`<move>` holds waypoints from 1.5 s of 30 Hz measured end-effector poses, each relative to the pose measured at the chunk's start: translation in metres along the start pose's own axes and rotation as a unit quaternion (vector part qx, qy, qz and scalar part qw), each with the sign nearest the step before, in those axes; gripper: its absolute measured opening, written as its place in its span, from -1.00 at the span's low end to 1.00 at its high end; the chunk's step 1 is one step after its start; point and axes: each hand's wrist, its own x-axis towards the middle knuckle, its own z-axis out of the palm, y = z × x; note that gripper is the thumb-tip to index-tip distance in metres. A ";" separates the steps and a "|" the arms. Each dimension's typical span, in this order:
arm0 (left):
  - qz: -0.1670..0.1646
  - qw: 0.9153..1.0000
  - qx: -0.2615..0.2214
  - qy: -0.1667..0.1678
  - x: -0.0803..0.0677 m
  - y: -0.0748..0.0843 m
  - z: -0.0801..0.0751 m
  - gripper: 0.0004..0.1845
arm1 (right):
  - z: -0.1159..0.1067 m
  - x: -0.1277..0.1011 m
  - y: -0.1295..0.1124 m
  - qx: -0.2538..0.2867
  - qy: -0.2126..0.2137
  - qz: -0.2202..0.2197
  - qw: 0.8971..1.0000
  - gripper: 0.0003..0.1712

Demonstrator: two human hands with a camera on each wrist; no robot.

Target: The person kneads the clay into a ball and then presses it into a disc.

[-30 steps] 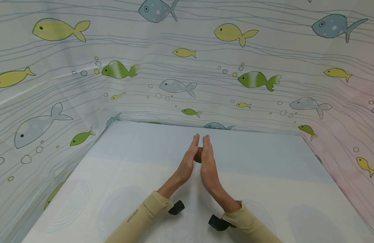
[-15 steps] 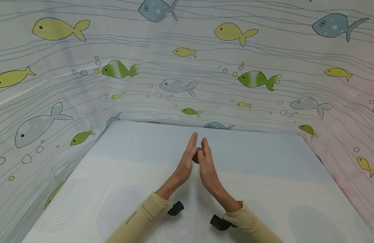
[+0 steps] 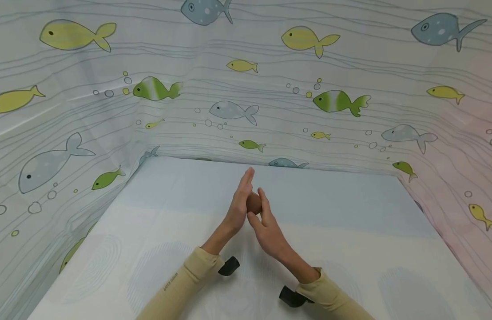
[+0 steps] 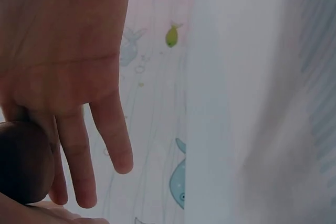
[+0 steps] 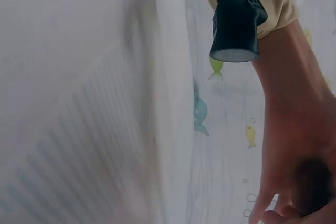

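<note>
A fish-patterned curtain (image 3: 270, 89) walls in 3 sides of a pale table (image 3: 350, 249). Above the table's middle, 2 hands press a brown ball (image 3: 254, 202) between their palms. The left hand (image 3: 240, 200) stands with straight fingers pointing up and away; the right hand (image 3: 266, 224) sits a little lower, fingers also straight (its fingertips reach just past the ball). Neither hand curls round the ball. A small black camera (image 3: 229, 266) sits under the left wrist.

One brown ball (image 3: 254, 202) sits between two hands, the left hand (image 3: 239, 205) and the right hand (image 3: 267, 227); two black wrist cameras (image 3: 229, 266) show on the table (image 3: 350, 231).
</note>
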 end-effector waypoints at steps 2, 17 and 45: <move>-0.003 1.000 0.006 0.002 0.000 -0.001 0.000 -0.29 | 0.000 -0.001 0.001 -0.031 0.008 -0.003 0.999 -0.20; 0.003 0.999 0.020 -0.029 0.001 -0.001 -0.006 -0.42 | -0.014 0.004 0.002 -0.094 0.051 -0.066 0.992 -0.36; 0.005 0.868 0.484 -0.110 -0.005 0.005 -0.057 -0.47 | -0.047 -0.011 0.032 -0.315 -0.012 0.030 0.949 -0.43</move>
